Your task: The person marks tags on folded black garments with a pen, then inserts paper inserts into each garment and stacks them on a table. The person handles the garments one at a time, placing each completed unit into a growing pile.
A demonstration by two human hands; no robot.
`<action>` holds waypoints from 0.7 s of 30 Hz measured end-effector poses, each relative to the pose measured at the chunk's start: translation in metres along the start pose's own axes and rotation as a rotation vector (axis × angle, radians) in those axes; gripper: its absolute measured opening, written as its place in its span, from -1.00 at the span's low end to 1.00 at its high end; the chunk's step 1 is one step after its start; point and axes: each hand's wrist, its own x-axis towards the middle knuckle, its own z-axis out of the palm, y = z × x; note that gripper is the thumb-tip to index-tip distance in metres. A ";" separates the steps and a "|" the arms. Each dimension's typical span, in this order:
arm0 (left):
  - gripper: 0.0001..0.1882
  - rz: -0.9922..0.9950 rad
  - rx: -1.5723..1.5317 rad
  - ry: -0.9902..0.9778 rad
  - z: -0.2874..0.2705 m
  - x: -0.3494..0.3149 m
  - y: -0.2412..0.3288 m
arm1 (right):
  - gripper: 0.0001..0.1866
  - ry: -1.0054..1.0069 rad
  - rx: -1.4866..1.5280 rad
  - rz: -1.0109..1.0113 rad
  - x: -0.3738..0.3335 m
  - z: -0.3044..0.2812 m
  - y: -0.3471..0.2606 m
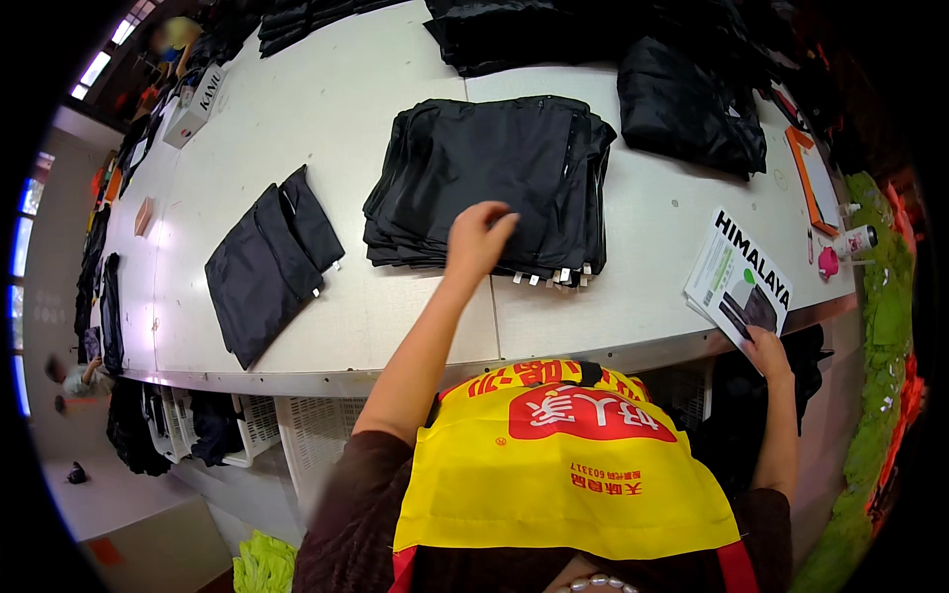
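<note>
A thick stack of folded black garments lies in the middle of the table, with small white tags along its near edge. Over the near part of this stack is my left hand, fingers loosely bent and the thumb apart, nothing seen in it. On the right, my right hand grips the near corner of a flat white printed package with a dark picture on it. At least one more such flat piece shows beneath it. A single folded black garment lies to the left of the stack.
The pale table has a metal near edge. Large black piles and a black bundle stand at the back. At right are an orange-framed board, a bottle and a pink item. A white box sits far left; white crates stand below.
</note>
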 end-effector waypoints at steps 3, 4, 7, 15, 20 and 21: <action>-0.60 -0.016 0.302 -0.046 0.039 0.006 0.010 | -0.61 0.159 -0.086 -0.121 -0.004 0.021 0.008; -0.60 0.001 0.299 -0.061 0.039 0.005 0.009 | -0.60 0.149 -0.126 -0.095 -0.004 0.028 0.011; -0.62 0.033 0.278 -0.095 0.036 0.014 0.003 | -0.66 0.056 -0.181 -0.061 -0.003 0.030 0.023; -0.69 -0.171 0.348 -0.083 0.041 0.025 0.021 | -0.91 0.310 -0.090 0.039 0.001 0.022 0.010; -0.60 -0.081 0.370 -0.085 0.044 0.021 0.021 | -0.86 0.375 0.042 0.101 0.001 0.023 0.015; -0.61 -0.079 0.381 -0.100 0.044 0.023 0.023 | -0.88 0.475 0.109 0.034 0.001 0.021 0.019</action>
